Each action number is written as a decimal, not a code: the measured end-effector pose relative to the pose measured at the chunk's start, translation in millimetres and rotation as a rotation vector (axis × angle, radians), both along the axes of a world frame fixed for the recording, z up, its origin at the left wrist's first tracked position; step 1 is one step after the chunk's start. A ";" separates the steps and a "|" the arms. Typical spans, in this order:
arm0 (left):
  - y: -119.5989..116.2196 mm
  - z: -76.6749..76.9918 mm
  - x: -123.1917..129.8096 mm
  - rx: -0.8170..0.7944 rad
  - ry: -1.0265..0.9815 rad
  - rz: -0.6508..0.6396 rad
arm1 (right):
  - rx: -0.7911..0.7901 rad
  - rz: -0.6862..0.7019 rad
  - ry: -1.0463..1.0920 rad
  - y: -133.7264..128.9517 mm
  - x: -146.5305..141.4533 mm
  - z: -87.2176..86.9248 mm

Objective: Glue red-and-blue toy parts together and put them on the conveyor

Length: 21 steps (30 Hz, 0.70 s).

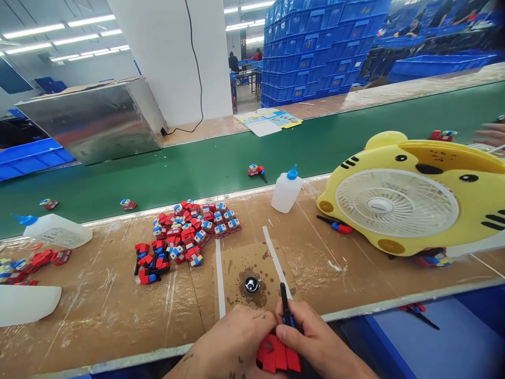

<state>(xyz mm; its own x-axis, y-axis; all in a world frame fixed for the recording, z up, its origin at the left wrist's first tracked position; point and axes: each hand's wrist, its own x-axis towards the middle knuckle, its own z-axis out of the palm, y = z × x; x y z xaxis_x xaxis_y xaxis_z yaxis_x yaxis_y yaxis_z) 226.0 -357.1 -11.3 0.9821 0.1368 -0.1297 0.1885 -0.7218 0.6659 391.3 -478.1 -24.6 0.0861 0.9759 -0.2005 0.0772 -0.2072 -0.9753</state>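
Observation:
At the bottom centre, my left hand [236,342] is wrapped round a red plastic part [278,353]. My right hand [305,331] pinches a black and blue piece [284,302] that stands up from the red part, its black tip pointing away from me. The two hands meet at this part, and the left fingertips are hidden. Just beyond them, a small round black dish [251,285] with shiny liquid sits on a stained cardboard sheet [232,263]. A heap of red, white and blue toy parts [185,226] lies on the bench to the left.
A yellow animal-faced fan [394,205] stands at right. White bottles with blue caps [287,192] [57,230] are on the bench. Behind runs a green conveyor [197,168] carrying a few toy parts. Another person's hand [493,134] shows at far right. A blue bin [442,331] is below.

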 end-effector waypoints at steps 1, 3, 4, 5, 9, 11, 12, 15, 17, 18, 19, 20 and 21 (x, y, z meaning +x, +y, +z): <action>-2.8 -1.6 0.3 0.006 -0.006 0.007 | 0.002 -0.003 -0.033 -0.9 -1.9 0.2; -9.9 -7.4 0.8 0.043 -0.030 0.020 | 0.001 -0.015 -0.053 -4.3 -6.9 -2.6; -14.1 -11.7 0.7 0.077 -0.045 0.018 | -0.007 -0.030 -0.043 -7.0 -10.0 -5.7; -18.6 -16.8 0.0 0.110 -0.059 0.014 | -0.016 -0.051 -0.029 -10.3 -13.5 -9.8; -38.7 -40.0 -11.5 0.158 -0.114 0.054 | 0.032 -0.211 -0.064 -29.7 -29.8 -30.7; -47.3 -48.8 -21.2 0.124 -0.144 0.110 | 0.096 -0.295 -0.120 -39.3 -37.6 -37.7; -50.4 -51.5 -25.8 0.102 -0.160 0.140 | 0.114 -0.320 -0.135 -42.6 -41.4 -39.4; -55.2 -52.8 -34.7 0.055 -0.229 0.166 | 0.081 -0.329 -0.072 -44.4 -54.2 -38.2; -56.4 -50.1 -36.1 0.042 -0.279 0.120 | 0.023 -0.298 0.020 -41.0 -62.7 -35.0; -56.9 -48.3 -36.6 0.023 -0.283 0.109 | 0.000 -0.291 0.057 -39.7 -65.2 -33.2; -57.6 -46.2 -37.9 -0.014 -0.263 0.119 | -0.008 -0.300 0.071 -39.3 -65.1 -31.4; -58.2 -44.0 -40.7 -0.071 -0.213 0.156 | -0.006 -0.323 0.060 -40.1 -61.3 -29.2; -58.4 -41.4 -45.6 -0.140 -0.136 0.229 | 0.001 -0.363 0.037 -42.3 -53.1 -26.7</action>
